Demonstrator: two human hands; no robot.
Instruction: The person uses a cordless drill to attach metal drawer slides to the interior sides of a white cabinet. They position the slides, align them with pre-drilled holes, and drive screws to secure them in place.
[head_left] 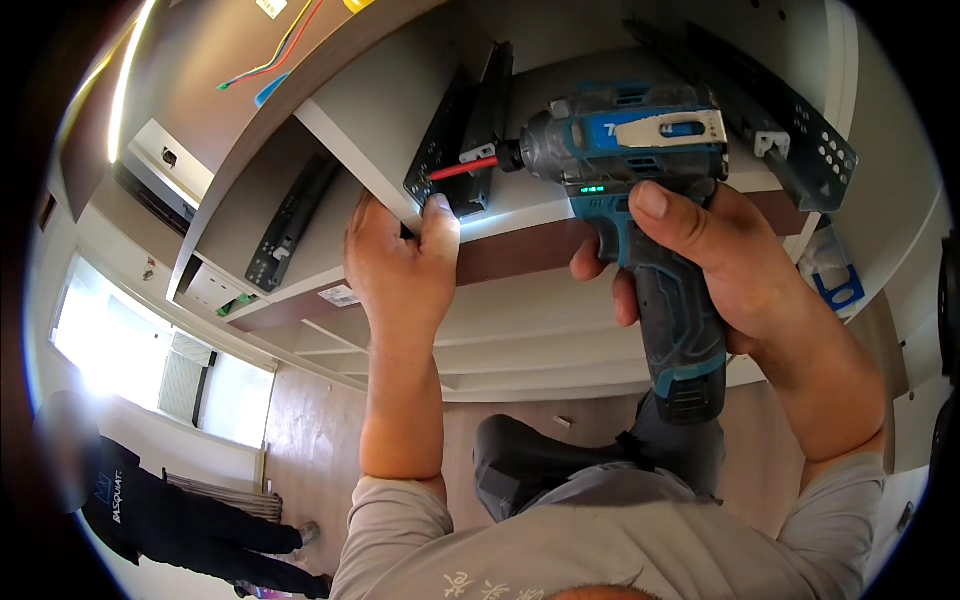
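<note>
The cabinet [360, 140], a pale-panelled unit with brown front strips, is seen from above and extends across the upper field. Within its middle compartment the cordless driver [625, 135], blue and black, is held level at the opening, its handle enclosed by the right hand [735, 240]. Considerable weight is to be expected in motor and battery; the body is judged rigid and robust, best taken by the rubbery-looking pistol grip, with the nose kept clear. The black drawer rail [437, 140] is set along the divider's inner face; its front end and the panel edge are pinched by the left hand [405, 250], thumb inside, fingers outside, well apart from the right. Thin, stiff metal is presumed, smooth and liable to slide, hence best steadied near the end, away from the bit. The red bit [463, 169] is directed at the rail; whether contact is made cannot be told.
</note>
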